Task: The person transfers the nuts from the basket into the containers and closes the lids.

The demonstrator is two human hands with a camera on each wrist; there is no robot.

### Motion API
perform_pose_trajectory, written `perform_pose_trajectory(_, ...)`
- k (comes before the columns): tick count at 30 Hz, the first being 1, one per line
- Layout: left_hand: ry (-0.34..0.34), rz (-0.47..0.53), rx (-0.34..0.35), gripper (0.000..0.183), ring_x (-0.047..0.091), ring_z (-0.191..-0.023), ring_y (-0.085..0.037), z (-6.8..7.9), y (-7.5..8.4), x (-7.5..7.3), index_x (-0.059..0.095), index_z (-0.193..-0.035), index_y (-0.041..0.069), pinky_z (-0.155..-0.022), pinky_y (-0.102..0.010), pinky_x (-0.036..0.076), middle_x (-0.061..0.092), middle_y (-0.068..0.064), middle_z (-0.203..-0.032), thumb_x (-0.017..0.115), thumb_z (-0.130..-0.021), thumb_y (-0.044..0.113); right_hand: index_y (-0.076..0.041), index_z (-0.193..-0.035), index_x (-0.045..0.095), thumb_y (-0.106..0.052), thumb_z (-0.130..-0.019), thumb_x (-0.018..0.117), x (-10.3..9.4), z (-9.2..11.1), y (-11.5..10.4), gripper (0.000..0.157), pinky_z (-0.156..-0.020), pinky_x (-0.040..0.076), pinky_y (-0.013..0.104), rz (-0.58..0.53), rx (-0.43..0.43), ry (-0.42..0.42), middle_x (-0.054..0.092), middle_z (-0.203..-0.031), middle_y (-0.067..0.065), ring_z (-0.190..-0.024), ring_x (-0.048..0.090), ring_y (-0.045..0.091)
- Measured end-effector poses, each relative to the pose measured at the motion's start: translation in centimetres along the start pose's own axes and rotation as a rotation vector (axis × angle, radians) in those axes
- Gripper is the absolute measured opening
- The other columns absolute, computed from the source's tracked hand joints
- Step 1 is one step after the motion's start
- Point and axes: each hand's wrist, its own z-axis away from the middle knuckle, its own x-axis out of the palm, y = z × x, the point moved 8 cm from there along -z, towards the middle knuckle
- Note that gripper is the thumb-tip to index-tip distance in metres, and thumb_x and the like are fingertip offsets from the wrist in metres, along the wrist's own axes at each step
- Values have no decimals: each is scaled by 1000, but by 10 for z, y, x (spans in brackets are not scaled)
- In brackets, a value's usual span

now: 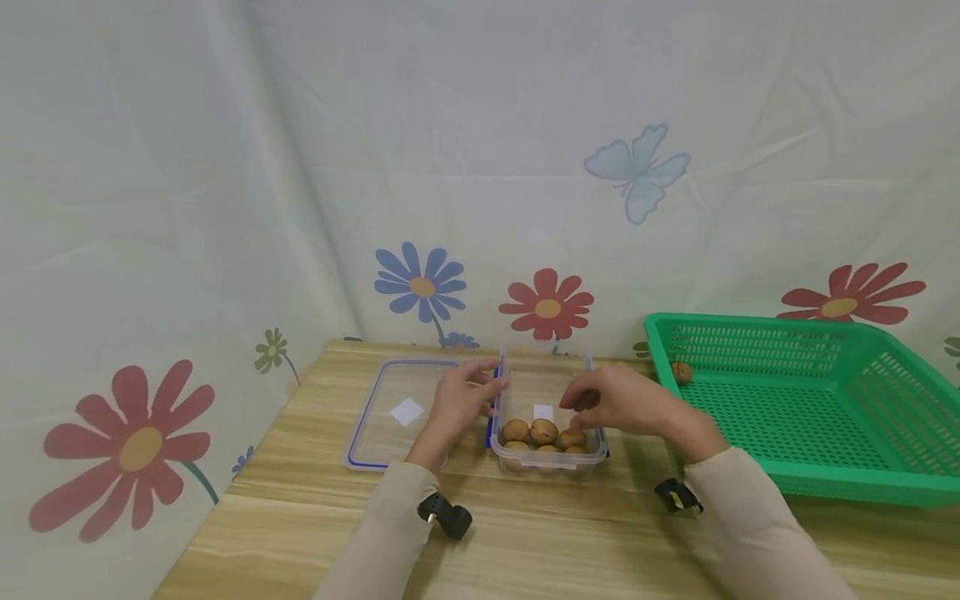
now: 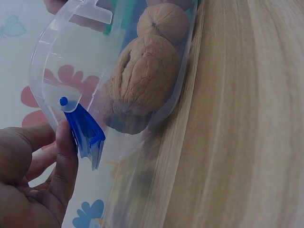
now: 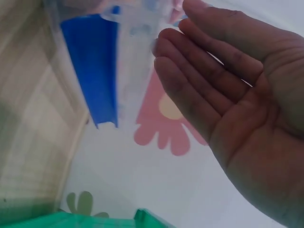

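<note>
A clear plastic food container [image 1: 551,461] stands on the table with several walnuts [image 1: 543,432] lying in its near end. My left hand [image 1: 459,404] is at its left wall; in the left wrist view, the thumb and a finger pinch the edge beside a hanging blue latch [image 2: 85,128]. Over the container's right side hovers my right hand [image 1: 622,398], palm inward. Its fingers [image 3: 190,90] are loosely extended, and nothing shows between them in the right wrist view. The container's lid [image 1: 431,387], with a blue seal line and a white label, lies flat left of the left hand.
To the right, a green plastic basket [image 1: 795,417] holds one visible walnut [image 1: 681,372] in its far left corner. A flower-printed curtain [image 1: 480,208] hangs behind the wooden table [image 1: 285,492]. Black wrist cameras [image 1: 450,515] are strapped to both sleeves.
</note>
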Motion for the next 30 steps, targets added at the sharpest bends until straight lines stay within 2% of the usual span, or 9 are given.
perform_pose_trajectory(8, 8, -5, -17, 42, 70, -66, -17, 1, 1, 0, 67, -140, 2, -63, -32, 66, 71, -19, -110, 75, -102, 16, -6, -118, 79, -14, -94, 83, -34, 13, -9, 25, -88, 65, 41, -41, 27, 60, 77, -111, 2, -101, 73, 22)
perform_pose_trajectory(16, 13, 0, -13, 41, 70, -66, -17, 3, 3, -1, 67, -139, 2, -63, -32, 66, 71, -20, -111, 75, -102, 16, -12, -120, 79, -18, -97, 82, -74, 29, -11, 24, -89, 64, 44, -9, 88, 129, 76, -115, 2, -104, 72, 22)
perform_pose_trajectory(18, 12, 6, -12, 41, 70, -66, -17, 3, 4, -1, 67, -139, 1, -63, -32, 66, 71, -20, -111, 75, -102, 16, -11, -122, 78, -17, -97, 81, -83, 32, -9, 25, -91, 64, 46, -9, 100, 141, 75, -117, 2, -105, 72, 22)
perform_pose_trajectory(20, 13, 11, -9, 41, 70, -66, -17, 3, 4, -1, 67, -139, 1, -63, -32, 66, 71, -21, -111, 75, -102, 15, -11, -123, 77, -17, -98, 80, -90, 35, -6, 26, -85, 65, 45, -10, 117, 151, 75, -119, 2, -104, 72, 23)
perform_pose_trajectory(24, 14, 16, -2, 40, 70, -65, -17, 3, 4, -2, 67, -138, 0, -63, -32, 66, 71, -21, -111, 75, -102, 14, -12, -124, 77, -19, -99, 79, -103, 40, 2, 26, -84, 64, 44, 1, 129, 167, 75, -120, 2, -104, 72, 21)
perform_pose_trajectory(26, 13, 14, -9, 40, 70, -65, -17, 3, 3, -2, 68, -139, 1, -62, -32, 66, 71, -21, -111, 75, -102, 15, -11, -124, 77, -19, -99, 79, -108, 41, 7, 26, -86, 64, 46, 0, 132, 174, 75, -121, 3, -103, 73, 21)
perform_pose_trajectory(27, 12, 12, -8, 41, 70, -65, -17, 3, 3, -1, 67, -139, 0, -62, -31, 65, 71, -21, -111, 75, -102, 15, -10, -124, 77, -18, -99, 79, -111, 42, 9, 26, -92, 63, 47, 6, 125, 179, 75, -121, 3, -105, 73, 22)
perform_pose_trajectory(30, 8, 8, -13, 41, 70, -66, -17, 2, 1, -1, 67, -139, 1, -62, -31, 65, 71, -20, -111, 75, -102, 15, -8, -124, 77, -17, -98, 80, -117, 44, 17, 27, -93, 63, 48, 4, 133, 188, 75, -120, 5, -105, 74, 23)
